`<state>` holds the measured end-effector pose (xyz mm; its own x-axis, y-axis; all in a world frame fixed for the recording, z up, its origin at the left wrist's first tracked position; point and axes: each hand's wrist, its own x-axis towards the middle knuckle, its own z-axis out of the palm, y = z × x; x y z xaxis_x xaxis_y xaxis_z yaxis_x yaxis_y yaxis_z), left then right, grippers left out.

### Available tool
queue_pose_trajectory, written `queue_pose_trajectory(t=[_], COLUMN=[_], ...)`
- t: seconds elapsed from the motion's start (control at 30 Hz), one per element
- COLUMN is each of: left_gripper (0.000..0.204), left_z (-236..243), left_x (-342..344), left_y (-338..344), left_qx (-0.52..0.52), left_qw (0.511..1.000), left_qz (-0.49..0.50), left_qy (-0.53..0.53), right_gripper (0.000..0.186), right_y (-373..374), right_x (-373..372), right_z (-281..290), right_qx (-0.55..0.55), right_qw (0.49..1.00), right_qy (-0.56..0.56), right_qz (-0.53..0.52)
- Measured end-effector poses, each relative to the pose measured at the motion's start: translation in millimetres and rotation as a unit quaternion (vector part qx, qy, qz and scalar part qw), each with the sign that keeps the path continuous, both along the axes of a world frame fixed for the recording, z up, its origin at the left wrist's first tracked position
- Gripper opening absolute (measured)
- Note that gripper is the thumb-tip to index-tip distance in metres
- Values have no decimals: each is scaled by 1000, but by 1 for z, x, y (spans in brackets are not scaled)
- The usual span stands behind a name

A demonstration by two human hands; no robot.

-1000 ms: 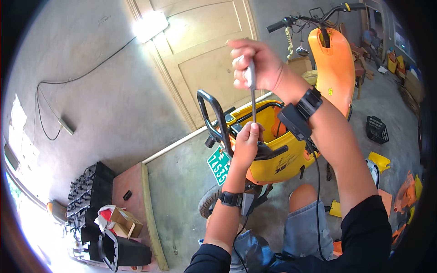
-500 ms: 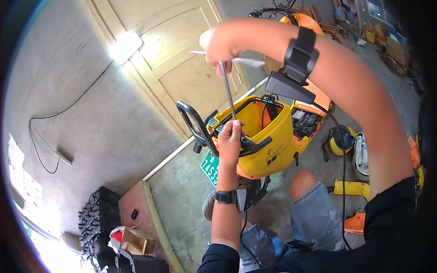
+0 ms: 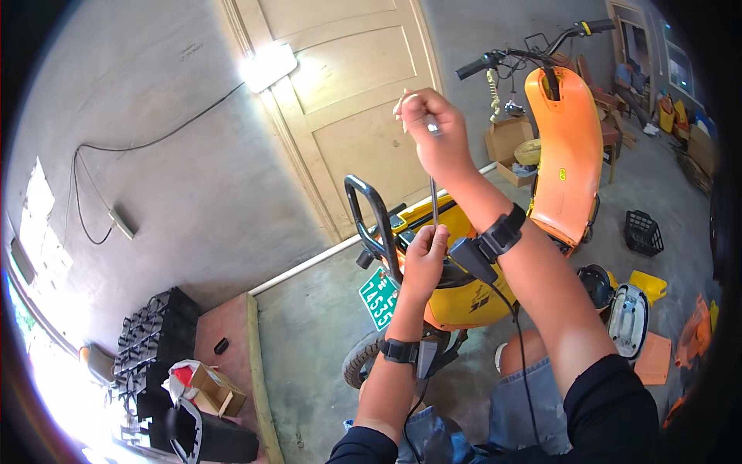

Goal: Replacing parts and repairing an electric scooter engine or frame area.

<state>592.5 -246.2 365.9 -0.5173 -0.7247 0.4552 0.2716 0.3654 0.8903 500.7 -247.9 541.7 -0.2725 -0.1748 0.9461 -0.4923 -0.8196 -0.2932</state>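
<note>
My right hand [image 3: 439,139] is closed round the top of a T-handle wrench [image 3: 434,199], whose crossbar is mostly hidden in the fist. Lower down, my left hand [image 3: 425,259] pinches the thin metal shaft between thumb and fingers. The shaft stands nearly upright over the rear of a yellow electric scooter [image 3: 456,308]. Its lower end is hidden behind my left hand. Just left of that hand rises the scooter's black grab rail [image 3: 376,209], with a green plate [image 3: 377,298] below. The orange front shield [image 3: 568,155] stands farther off to the right.
A black crate [image 3: 644,233], a grey-white shell part [image 3: 628,321] and orange panels [image 3: 654,358] lie on the floor at right. Black battery-like blocks [image 3: 158,329] and an open carton [image 3: 216,390] stand at lower left. A person [image 3: 627,77] sits far back.
My right arm has swung down and inward, its fist now closer above my left hand. The view has shifted to the right, revealing the scooter's handlebar and front shield. Both hands keep the wrench.
</note>
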Motion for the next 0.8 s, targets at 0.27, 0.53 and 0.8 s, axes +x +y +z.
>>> queue_pose_trajectory(t=[0.27, 0.53, 0.8], left_gripper=[31, 36, 36], left_z=[-5, -6, -14], left_x=[0, -2, -7], left_y=[-2, -2, -12], left_qx=[43, -44, -8], left_qw=[998, 998, 999], left_qz=[-30, -15, 1], left_qy=[-40, -37, -51], right_gripper=[51, 50, 49], right_y=[-6, 7, 11], right_x=[-11, -35, -23], right_z=[-11, -18, -65], right_qx=[100, 247, 452], right_qw=[742, 573, 745], right_qy=[-58, 17, -189], right_qz=[661, 782, 453])
